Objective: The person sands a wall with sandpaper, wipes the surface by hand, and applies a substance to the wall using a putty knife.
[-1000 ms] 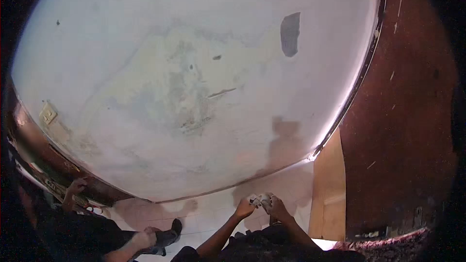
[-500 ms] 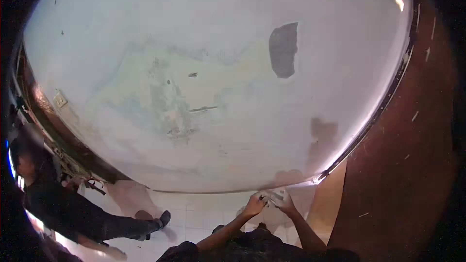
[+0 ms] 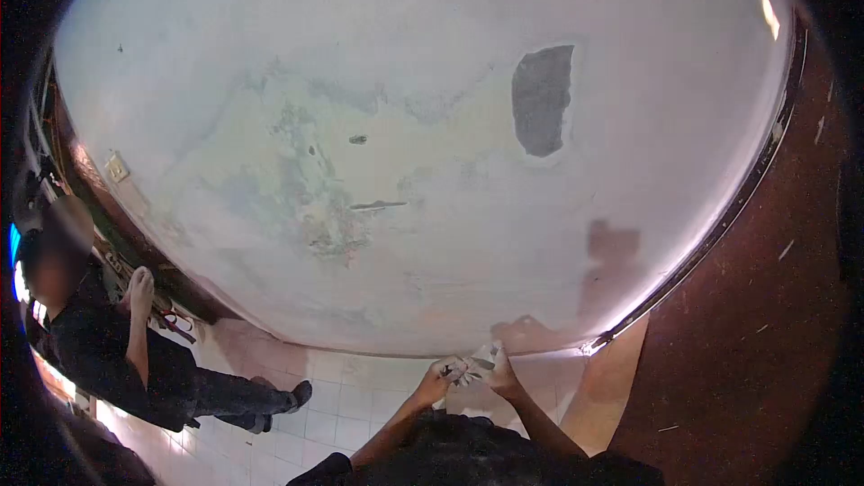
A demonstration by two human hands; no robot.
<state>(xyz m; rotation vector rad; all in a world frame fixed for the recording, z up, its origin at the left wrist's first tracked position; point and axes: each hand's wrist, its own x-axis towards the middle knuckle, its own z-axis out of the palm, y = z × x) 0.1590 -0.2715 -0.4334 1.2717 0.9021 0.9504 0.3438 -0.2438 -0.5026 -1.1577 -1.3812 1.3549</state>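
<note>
Both my hands are close together low in front of the wall, above the tiled floor. My left hand (image 3: 441, 380) is closed, its fingers curled round something small with dark and whitish parts; I cannot tell what it is. Beside it my right hand (image 3: 501, 378) pinches a small, flat grey piece (image 3: 484, 364) that points toward the left hand. Whitish dust or paste coats the fingers. Ahead stands a pale wall (image 3: 432, 288) with greenish, worn paint, a few small gouges and a dark grey bare patch (image 3: 543, 101) at upper right.
At the left a person in dark clothes (image 3: 117, 360) stands by the wall, one hand (image 3: 139, 292) raised. A wall switch (image 3: 116, 166) sits near the left edge. White tiles (image 3: 342, 405) cover the floor. A dark red-brown surface (image 3: 720, 351) fills the right side.
My hands have shifted slightly left and the flat grey piece shows more clearly. The person at the left has raised a hand that hung low before. The view has turned a little.
</note>
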